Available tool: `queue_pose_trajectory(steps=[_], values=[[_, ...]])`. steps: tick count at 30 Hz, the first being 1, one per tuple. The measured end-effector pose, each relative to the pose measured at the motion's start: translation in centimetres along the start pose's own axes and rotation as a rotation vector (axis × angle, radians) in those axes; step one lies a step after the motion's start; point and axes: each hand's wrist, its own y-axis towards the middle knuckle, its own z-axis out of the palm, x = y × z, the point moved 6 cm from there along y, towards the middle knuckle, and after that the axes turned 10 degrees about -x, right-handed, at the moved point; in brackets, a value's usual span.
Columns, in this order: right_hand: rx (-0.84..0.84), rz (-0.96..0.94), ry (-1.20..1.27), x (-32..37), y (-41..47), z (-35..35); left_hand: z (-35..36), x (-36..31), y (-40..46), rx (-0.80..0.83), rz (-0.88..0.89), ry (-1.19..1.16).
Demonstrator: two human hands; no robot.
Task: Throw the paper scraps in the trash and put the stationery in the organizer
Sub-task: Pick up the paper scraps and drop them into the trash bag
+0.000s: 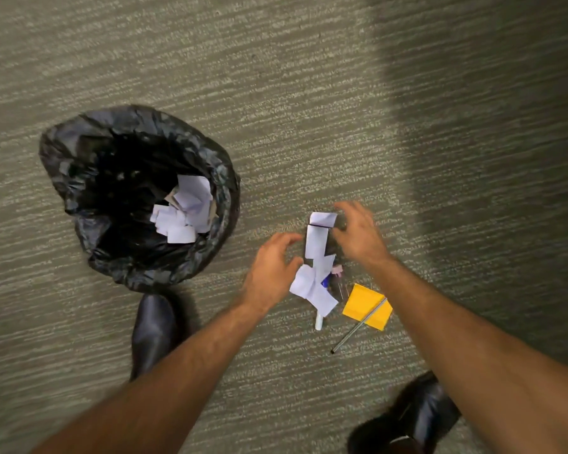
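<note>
White, creased paper scraps (315,273) are strewn on ribbed grey carpet (341,93), flanked by the left hand (273,273) and right hand (358,237), both spread open and clamped on nothing. More scraps are seen inside the crinkled black-lined trash bin (89,152). A square yellow sticky pad (363,303) is crossed by a thin metallic pen (351,332).

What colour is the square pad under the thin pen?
Yellow-orange; the pad shows best in the head view, under the pen.
</note>
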Motion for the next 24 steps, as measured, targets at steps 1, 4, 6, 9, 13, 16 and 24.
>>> queue_pose_trajectory(steps=[1,4,6,9,13,16,24], values=[[0.069,-0.079,-0.058,0.0,0.3,1.4,1.5,1.4,-0.2,0.045,-0.049,0.054],[0.106,-0.216,-0.266,0.2,0.6,4.1,5.1,4.9,-1.5,0.111,-0.227,0.178],[0.045,-0.233,-0.342,0.6,0.6,4.9,6.6,6.1,-2.5,0.056,-0.353,0.170],[0.017,-0.192,-0.312,1.1,0.6,5.6,7.7,6.4,-3.1,-0.065,-0.446,0.163],[0.041,-0.181,-0.155,1.6,0.4,6.1,7.8,6.1,-2.4,-0.151,-0.466,0.162],[0.031,-0.148,-0.009,1.2,0.2,5.7,7.4,6.6,-2.1,-0.171,-0.466,0.119],[-0.005,0.204,0.237,-3.9,-0.7,1.0,6.0,6.4,-2.0,-0.062,-0.288,0.081]])
